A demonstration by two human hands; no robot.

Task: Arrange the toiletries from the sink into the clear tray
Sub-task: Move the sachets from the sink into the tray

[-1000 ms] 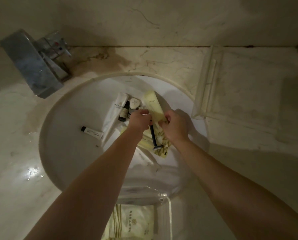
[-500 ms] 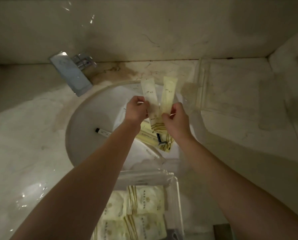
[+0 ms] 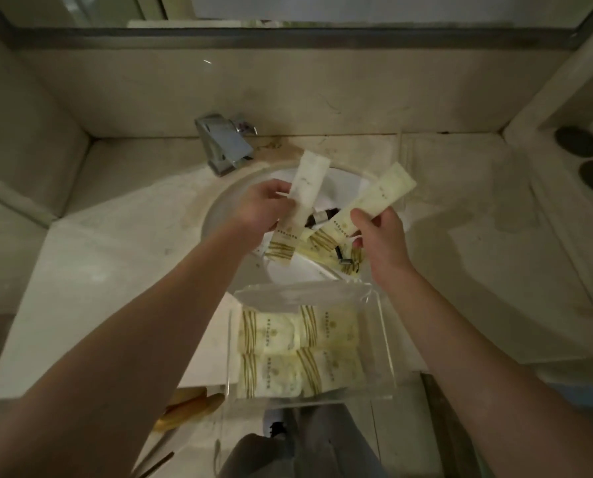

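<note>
I have one long cream sachet pinched in my left hand and a second sachet pinched in my right hand, both lifted above the sink. The clear tray sits just in front of the basin, on the tabletop edge, with four square packets already covering its floor. More toiletries lie in the basin, a dark bottle among them. My worry: the long sachets may not fit flat and could ride up the tray wall, and a nudge might tip the overhanging tray.
</note>
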